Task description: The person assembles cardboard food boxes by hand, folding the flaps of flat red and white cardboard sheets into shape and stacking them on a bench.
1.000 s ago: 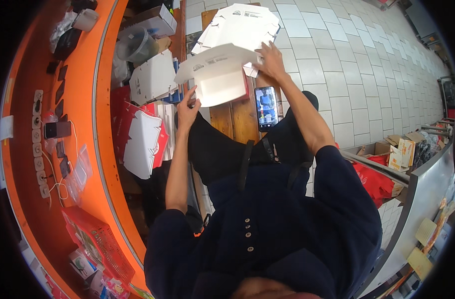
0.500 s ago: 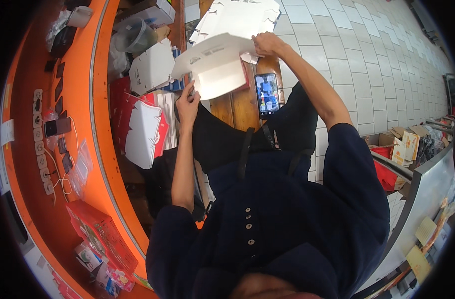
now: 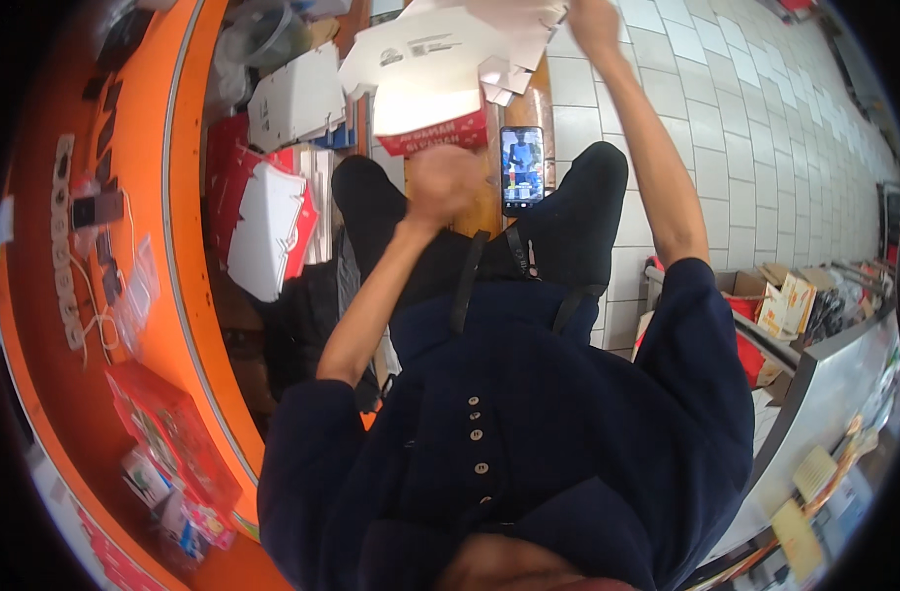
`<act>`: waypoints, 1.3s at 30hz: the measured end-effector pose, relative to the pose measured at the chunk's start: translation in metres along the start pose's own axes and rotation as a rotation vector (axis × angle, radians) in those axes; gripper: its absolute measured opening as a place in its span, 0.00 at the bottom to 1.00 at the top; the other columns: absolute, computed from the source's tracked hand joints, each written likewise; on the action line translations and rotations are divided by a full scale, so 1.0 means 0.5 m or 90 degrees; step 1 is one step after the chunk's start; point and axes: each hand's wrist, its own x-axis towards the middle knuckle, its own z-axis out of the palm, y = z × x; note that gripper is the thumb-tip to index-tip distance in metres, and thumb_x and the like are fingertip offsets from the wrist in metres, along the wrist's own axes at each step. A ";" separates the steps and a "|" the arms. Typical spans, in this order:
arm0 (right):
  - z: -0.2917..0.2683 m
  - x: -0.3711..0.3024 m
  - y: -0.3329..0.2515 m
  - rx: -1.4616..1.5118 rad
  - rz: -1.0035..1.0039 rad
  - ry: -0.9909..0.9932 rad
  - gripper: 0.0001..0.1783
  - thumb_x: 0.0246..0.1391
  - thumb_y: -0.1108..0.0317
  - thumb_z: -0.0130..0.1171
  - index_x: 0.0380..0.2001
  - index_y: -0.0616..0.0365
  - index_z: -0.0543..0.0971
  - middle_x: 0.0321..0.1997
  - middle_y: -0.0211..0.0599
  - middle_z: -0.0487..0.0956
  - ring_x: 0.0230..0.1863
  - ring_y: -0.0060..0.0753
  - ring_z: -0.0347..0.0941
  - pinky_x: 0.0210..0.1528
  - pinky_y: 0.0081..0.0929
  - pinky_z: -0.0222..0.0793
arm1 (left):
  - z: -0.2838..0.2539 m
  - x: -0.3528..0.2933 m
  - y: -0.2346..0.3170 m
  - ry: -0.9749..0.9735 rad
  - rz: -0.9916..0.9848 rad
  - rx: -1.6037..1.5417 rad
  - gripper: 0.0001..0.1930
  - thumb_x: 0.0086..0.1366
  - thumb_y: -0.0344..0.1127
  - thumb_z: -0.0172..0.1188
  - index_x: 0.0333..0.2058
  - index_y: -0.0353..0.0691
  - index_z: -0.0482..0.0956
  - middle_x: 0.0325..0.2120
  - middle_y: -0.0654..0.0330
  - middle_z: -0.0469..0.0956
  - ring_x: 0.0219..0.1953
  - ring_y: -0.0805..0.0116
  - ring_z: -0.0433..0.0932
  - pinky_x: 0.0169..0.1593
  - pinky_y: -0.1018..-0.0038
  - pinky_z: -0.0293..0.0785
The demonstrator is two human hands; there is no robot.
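Observation:
A red and white cardboard box (image 3: 432, 135) stands on the wooden bench (image 3: 484, 197) between my knees. Its white lid flap (image 3: 425, 49) leans up and away at the far side, while the red printed front wall faces me. In front of that wall is my left hand (image 3: 448, 187), smeared by motion, its grip unclear. At the far right, by the top edge of the view, my right hand (image 3: 594, 30) is beside blurred white cardboard sheets (image 3: 529, 28); its fingers are too blurred to read.
A lit phone (image 3: 522, 167) lies on the bench near my right thigh. Flat white and red cardboard pieces (image 3: 268, 231) are stacked at left, with another white stack (image 3: 297, 103) beyond. An orange counter (image 3: 174, 266) runs along the left; grey tiles (image 3: 726, 148) cover the floor at right.
My left hand has left the box's side and come in front of its red wall. My right hand has let go of the box's flap and moved farther out. The box now sits lower on the bench.

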 end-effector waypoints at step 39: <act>-0.438 -0.521 -0.300 0.193 0.456 -0.274 0.32 0.60 0.73 0.61 0.64 0.71 0.65 0.62 0.53 0.74 0.62 0.38 0.71 0.63 0.33 0.65 | 0.170 0.264 0.394 -0.071 -0.228 -0.502 0.26 0.59 0.33 0.66 0.57 0.41 0.71 0.45 0.49 0.81 0.48 0.46 0.81 0.51 0.60 0.77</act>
